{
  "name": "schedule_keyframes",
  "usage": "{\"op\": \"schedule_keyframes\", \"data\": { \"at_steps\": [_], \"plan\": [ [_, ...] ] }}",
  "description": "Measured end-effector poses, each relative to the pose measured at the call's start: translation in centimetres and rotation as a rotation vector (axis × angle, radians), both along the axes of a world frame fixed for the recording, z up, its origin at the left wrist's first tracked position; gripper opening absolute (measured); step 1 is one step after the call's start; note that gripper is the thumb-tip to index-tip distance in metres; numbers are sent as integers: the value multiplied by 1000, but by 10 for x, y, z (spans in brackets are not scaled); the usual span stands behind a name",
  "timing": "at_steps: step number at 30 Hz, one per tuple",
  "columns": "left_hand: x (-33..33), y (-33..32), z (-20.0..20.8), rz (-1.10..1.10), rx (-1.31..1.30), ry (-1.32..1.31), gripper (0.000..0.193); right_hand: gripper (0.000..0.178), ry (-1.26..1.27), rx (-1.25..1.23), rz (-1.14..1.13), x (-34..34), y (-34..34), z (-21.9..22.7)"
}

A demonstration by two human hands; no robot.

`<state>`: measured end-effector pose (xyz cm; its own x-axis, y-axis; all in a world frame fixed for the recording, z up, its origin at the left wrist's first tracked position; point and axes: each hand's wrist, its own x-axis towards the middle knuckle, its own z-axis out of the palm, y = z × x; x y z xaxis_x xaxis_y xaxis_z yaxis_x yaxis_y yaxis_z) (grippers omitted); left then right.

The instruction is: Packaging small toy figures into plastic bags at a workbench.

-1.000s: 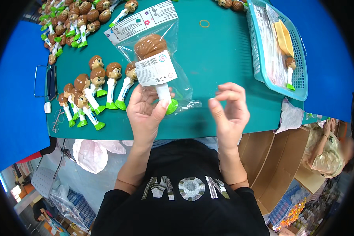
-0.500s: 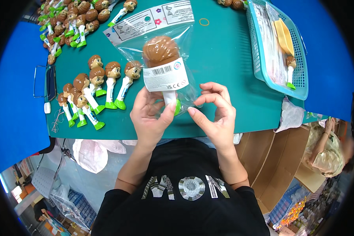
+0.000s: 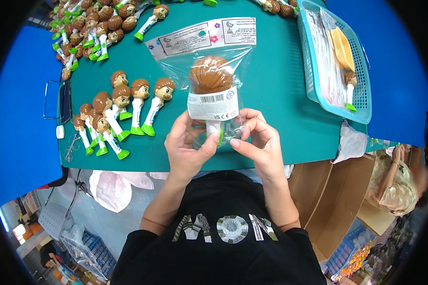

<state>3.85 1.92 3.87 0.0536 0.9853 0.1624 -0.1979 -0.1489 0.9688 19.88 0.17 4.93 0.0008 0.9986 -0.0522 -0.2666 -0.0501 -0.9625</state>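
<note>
- Between the bagged figure (image 3: 211, 77) and turquoise basket (image 3: 338, 112), open green tabletop (image 3: 276, 71) offers the right hand (image 3: 265, 148) passage.
- Loose figures (image 3: 121, 96) block the left hand (image 3: 186, 154) leftward.
- The basket obstructs the far right.

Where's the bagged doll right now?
Head view, near centre: the bagged doll is in the left hand, beside the right hand, right of the loose dolls.

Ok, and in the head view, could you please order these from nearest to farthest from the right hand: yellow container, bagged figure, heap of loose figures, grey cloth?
From the right hand:
1. bagged figure: just to its left
2. grey cloth: to its right
3. yellow container: upper right, in the blue basket
4. heap of loose figures: far upper left
</note>
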Motion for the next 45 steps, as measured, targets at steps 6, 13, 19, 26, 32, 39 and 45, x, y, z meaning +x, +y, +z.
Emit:
{"op": "schedule_keyframes", "data": {
  "at_steps": [6, 13, 19, 26, 32, 39, 45],
  "plan": [
    [3, 2, 0, -58, -11, -7, 54, 38, 177, 51, -105, 10, 6, -2],
    [4, 0, -14, -35, 225, 378, 50, 77, -34, 287, -232, 0, 17, 14],
    [10, -4, -12, -173, 67, 69, 56, 73, 328, 128, -80, 22, 21, 3],
    [21, -20, -5, -691, -640, -552, 57, 43, 1419, 221, 344, 22, 31, -32],
    [22, -27, -11, -633, -615, -406, 31, 42, 1591, 251, 423, 22, 23, -34],
    [10, -20, -20, -510, -528, -344, 30, 102, 902, 309, 47, 143, -67, 16],
    [-3, -2, -30, -514, -478, -288, 35, 33, -140, 321, -1309, 322, -291, 32]
  ]
}}
